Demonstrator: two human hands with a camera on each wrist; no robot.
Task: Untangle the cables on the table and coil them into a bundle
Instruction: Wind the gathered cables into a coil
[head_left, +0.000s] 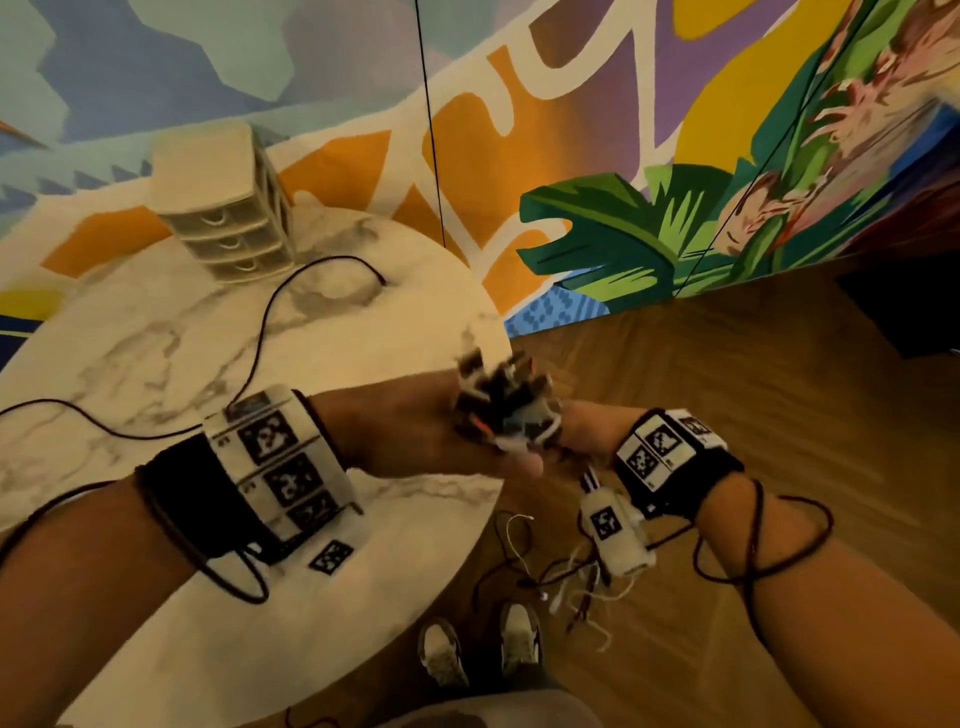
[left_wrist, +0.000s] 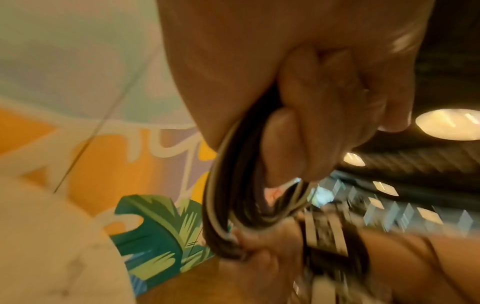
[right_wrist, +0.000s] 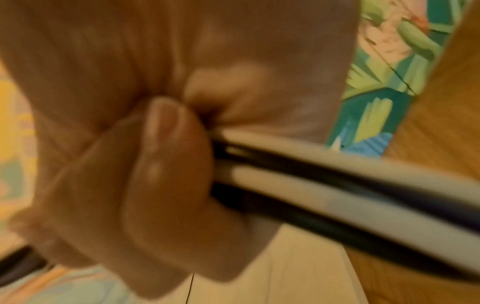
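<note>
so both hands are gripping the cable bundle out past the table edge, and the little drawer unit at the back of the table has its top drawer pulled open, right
One thing is off: the drawer unit has all its drawers shut, as the head view shows. The rest holds: the left hand and right hand both grip the cable bundle just past the edge of the table.

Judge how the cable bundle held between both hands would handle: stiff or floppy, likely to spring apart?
Probably floppy: loose ends dangle limp below the hands. The cable bundle likely springs open if released, since the left hand and right hand both grip it. Seems light.
</note>
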